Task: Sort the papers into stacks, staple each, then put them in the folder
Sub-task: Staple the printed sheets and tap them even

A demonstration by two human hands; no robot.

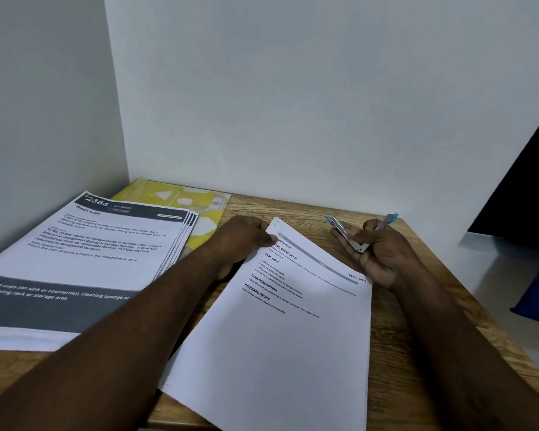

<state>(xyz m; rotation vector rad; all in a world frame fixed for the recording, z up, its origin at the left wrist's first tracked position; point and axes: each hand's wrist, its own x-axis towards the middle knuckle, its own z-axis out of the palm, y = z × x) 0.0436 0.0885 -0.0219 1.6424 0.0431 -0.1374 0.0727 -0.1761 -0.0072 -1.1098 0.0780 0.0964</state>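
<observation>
Left hand (246,241): pinches top corner of white paper stack (277,337). Right hand (378,255): grips blue stapler (349,235). "Wash cups" stack (100,253): overlaps yellow folder (207,209), wooden table (402,337).

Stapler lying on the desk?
No, the right hand holds the stapler in its grip; the left hand pinches the papers.

Wooden table (395,331) in a corner of plain white walls (293,88), evenly lit.
</observation>
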